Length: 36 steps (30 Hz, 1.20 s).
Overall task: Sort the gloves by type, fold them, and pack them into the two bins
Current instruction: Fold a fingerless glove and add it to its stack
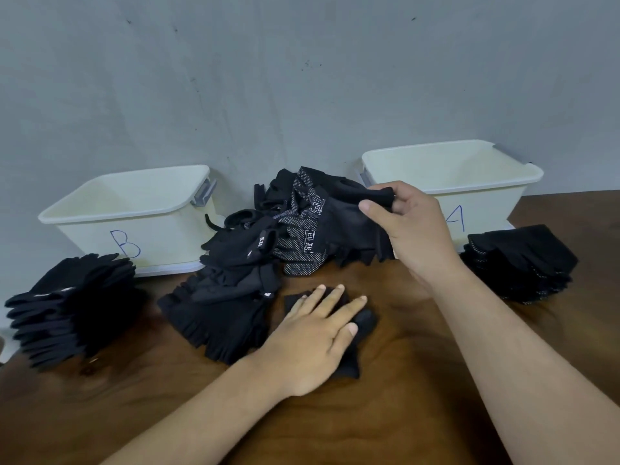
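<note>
Head view: L hand (313,333) flat on folded glove (364,322); R hand (407,226) pinches black glove (349,209).

The left hand (313,333) lies flat, fingers straight, pressing a black glove (364,322) onto the wooden table (385,414). The right hand (407,226) pinches another black glove (352,199) lifted from the loose pile (268,243) between bin B (134,226) and bin A (469,182). Folded stacks lie at far left (70,307) and far right (520,260).
</note>
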### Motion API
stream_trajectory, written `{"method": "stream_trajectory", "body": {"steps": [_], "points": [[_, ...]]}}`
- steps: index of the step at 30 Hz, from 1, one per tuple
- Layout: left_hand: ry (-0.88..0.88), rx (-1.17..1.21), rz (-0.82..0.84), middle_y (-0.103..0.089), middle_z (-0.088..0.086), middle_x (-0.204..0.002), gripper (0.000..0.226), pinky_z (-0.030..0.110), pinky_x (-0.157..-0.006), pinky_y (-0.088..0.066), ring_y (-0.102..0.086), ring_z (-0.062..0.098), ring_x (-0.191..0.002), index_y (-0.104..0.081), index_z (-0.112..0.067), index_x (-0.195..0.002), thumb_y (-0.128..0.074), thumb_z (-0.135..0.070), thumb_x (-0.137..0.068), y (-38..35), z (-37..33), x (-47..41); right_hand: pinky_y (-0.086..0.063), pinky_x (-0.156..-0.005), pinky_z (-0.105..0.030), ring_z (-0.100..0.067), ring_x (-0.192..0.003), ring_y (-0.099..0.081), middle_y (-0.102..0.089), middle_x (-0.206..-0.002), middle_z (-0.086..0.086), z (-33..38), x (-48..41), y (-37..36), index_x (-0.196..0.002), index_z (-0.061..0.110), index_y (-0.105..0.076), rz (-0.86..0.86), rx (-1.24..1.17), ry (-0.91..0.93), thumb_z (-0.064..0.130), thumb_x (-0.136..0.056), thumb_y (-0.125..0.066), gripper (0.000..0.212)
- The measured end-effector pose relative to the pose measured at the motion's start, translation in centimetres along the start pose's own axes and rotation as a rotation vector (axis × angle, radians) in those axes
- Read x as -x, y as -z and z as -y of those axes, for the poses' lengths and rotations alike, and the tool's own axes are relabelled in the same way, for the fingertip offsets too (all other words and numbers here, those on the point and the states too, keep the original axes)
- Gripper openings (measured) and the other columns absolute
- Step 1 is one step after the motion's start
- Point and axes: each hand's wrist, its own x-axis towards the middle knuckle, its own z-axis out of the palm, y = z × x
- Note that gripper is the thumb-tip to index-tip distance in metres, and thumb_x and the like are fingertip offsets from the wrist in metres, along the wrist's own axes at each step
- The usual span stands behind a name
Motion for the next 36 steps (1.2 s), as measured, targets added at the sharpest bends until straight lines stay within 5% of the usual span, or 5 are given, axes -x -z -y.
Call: {"method": "stream_trajectory", "body": {"steps": [11, 16, 19, 29, 36], "points": [[-0.126, -0.022, 0.103, 0.020, -0.014, -0.174, 0.050, 0.044, -0.130, 0.015, 0.032, 0.009, -0.156, 0.003, -0.062, -0.160, -0.010, -0.056, -0.112, -0.5, -1.2, -2.8, -0.060, -0.099, -0.035, -0.021, -0.110, -0.075, -0.080, -0.112, -0.008, -1.6, 0.1, 0.3, -0.123, 0.011, -0.073, 0.088, 0.051, -0.020, 0.007, -0.102, -0.069, 0.022], [-0.162, 0.016, -0.258, -0.035, -0.023, -0.165, 0.049, 0.039, -0.131, -0.006, -0.015, 0.005, -0.158, -0.042, -0.047, -0.155, -0.018, -0.055, -0.113, 0.4, -0.6, -1.3, -0.059, -0.093, -0.027, -0.011, -0.100, -0.072, -0.079, -0.107, -0.004, -2.2, 0.2, 0.0, -0.118, 0.009, -0.072, 0.112, 0.060, -0.018, 0.001, -0.101, -0.067, 0.019], [-0.141, 0.101, -0.467, -0.062, -0.018, -0.121, 0.037, 0.039, -0.106, -0.041, -0.054, 0.010, -0.119, -0.066, -0.034, -0.118, -0.031, -0.043, -0.113, 1.3, 1.4, 0.0, -0.057, -0.087, -0.023, -0.010, -0.097, -0.072, -0.079, -0.101, 0.002, -2.7, 0.3, -0.2, -0.113, 0.015, -0.072, 0.153, 0.042, -0.042, 0.000, -0.101, -0.067, 0.020], [0.164, 0.700, -0.752, -0.065, -0.001, -0.092, 0.019, 0.038, -0.075, -0.050, -0.061, 0.020, -0.084, -0.055, -0.033, -0.105, -0.040, -0.024, -0.112, 1.5, 3.8, 0.8, -0.058, -0.103, -0.036, -0.015, -0.107, -0.073, -0.079, -0.112, -0.003, -2.7, 2.2, -0.8, -0.117, 0.018, -0.074, 0.230, 0.148, -0.060, 0.006, -0.101, -0.070, 0.020], [0.053, 0.805, -0.818, -0.064, -0.015, -0.114, 0.019, 0.022, -0.095, -0.048, -0.062, 0.013, -0.116, -0.056, -0.032, -0.116, -0.040, -0.024, -0.109, 1.2, 3.2, 0.9, -0.052, -0.110, -0.050, -0.018, -0.112, -0.072, -0.077, -0.117, 0.005, -2.6, 6.2, -0.3, -0.113, 0.032, -0.074, 0.320, 0.290, -0.018, 0.012, -0.100, -0.074, 0.023]]}}
